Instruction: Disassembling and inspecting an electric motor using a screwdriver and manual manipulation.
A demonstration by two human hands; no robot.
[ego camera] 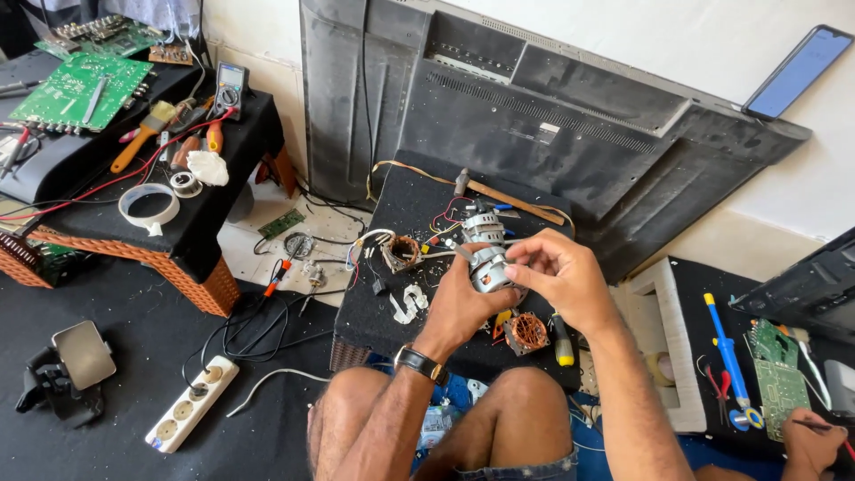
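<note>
Head view: small motor point(486, 258) gripped between left hand point(463, 303) (below) and right hand point(557, 274).

— What was that thing in the middle of the frame?
— A small electric motor point(485, 254), grey metal, standing roughly upright, with coloured wires at its top.
— Where did it sit?
— Lifted above the black-topped stand, just right of centre.

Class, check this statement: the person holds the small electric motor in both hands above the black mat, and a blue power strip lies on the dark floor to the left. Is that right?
Not quite. The head view shows the power strip is white, not blue. The rest holds: the left hand and right hand both hold the small electric motor above the black mat, and the strip lies on the dark floor to the left.
</note>
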